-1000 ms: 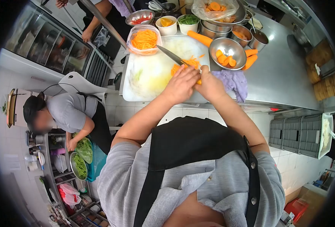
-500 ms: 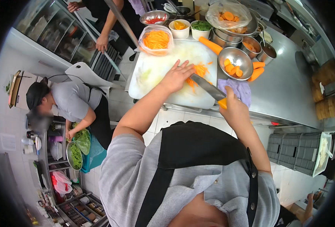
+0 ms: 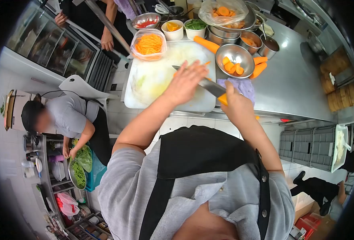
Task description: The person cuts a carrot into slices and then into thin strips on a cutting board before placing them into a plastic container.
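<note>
My right hand (image 3: 239, 105) grips the yellow handle of a kitchen knife (image 3: 212, 87), its blade lying low over the white cutting board (image 3: 141, 98). My left hand (image 3: 186, 83) is stretched flat across the blade, fingers extended, and the knife tip shows past it on the left. Small bits of shredded carrot (image 3: 207, 63) peek out around the fingers; whatever lies under the palm is hidden. On the board's far left corner sits a clear plastic tub (image 3: 148, 45) full of carrot shreds. Right of the board, a steel bowl (image 3: 236, 60) holds carrot chunks.
A purple cloth (image 3: 243, 91) lies by the board's right edge. Peeled carrots (image 3: 258, 70) rest beside the bowl. White tubs (image 3: 173, 31), steel pots (image 3: 270, 48) and a bag of carrot pieces (image 3: 223, 14) crowd the back. One co-worker (image 3: 67, 116) handles greens at left; another holds a pole.
The carrot shreds that were spread beside my left hand are now mostly out of sight. My left hand has moved over the knife blade, and the blade has slid further left beneath it.
</note>
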{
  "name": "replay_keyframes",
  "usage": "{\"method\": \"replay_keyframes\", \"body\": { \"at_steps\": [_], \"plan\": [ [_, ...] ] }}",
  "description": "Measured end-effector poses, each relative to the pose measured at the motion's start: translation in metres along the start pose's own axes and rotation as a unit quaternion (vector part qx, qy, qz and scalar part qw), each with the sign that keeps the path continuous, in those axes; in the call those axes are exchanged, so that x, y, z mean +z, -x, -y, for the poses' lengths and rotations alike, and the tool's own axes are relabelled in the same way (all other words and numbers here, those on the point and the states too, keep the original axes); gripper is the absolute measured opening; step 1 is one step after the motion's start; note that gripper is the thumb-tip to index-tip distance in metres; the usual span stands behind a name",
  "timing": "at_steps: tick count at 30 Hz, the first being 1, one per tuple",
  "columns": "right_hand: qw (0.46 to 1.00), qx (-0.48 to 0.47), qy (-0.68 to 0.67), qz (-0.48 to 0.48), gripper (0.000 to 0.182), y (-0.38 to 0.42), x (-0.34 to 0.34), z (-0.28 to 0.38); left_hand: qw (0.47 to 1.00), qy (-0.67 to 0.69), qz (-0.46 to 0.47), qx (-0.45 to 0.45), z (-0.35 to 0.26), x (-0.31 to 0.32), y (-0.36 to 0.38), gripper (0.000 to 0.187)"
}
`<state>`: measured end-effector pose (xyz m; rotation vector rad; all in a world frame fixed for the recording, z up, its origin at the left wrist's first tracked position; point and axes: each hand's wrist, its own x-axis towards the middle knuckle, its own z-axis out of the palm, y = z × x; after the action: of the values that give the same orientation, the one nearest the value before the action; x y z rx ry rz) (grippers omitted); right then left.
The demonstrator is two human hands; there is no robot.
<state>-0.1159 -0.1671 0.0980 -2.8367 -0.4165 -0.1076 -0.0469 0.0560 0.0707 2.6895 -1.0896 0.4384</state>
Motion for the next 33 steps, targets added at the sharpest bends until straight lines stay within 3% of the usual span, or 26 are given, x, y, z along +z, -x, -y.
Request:
{"method": "replay_keyframes", "body": {
  "at_steps": [3,4,9,14,17,20,23,26,30,33],
  "plan": [
    [1.000,0.000,0.015,0.017,0.067,-0.017,0.000,0.017,0.999,0.017,-0.008,0.040,-0.009,0.019,0.006,0.056],
    [1.000,-0.001,0.016,0.021,0.068,-0.019,0.000,0.018,1.000,0.015,-0.005,0.018,-0.005,0.024,0.008,0.049],
    [1.000,0.000,-0.014,0.017,0.068,-0.015,-0.005,0.015,0.997,-0.047,0.008,-0.054,0.036,0.033,0.019,0.054],
    [0.999,0.029,-0.026,0.018,0.047,0.010,-0.022,-0.001,0.984,-0.062,0.033,-0.163,0.074,0.040,0.032,0.058],
    [0.998,0.036,-0.042,0.023,0.035,0.022,-0.027,-0.009,0.963,-0.008,0.019,-0.268,0.090,0.056,0.037,0.055],
    [0.997,0.058,-0.049,0.010,0.033,0.018,-0.012,-0.014,0.930,0.145,-0.038,-0.337,0.084,0.059,0.040,0.054],
    [0.997,0.066,-0.029,-0.005,0.027,-0.002,0.019,-0.020,0.906,0.154,-0.103,-0.381,0.069,0.082,0.043,0.054],
    [0.998,0.070,0.000,0.001,0.024,-0.022,0.063,-0.033,0.904,0.131,-0.111,-0.391,0.055,0.088,0.038,0.056],
    [0.994,0.086,0.014,0.070,0.022,-0.027,0.071,-0.018,0.922,0.126,-0.119,-0.345,0.064,0.097,0.022,0.051],
    [0.996,0.043,-0.021,0.080,0.022,-0.019,0.067,0.003,0.935,0.121,-0.089,-0.321,0.069,0.095,0.013,0.049]
  ]
}}
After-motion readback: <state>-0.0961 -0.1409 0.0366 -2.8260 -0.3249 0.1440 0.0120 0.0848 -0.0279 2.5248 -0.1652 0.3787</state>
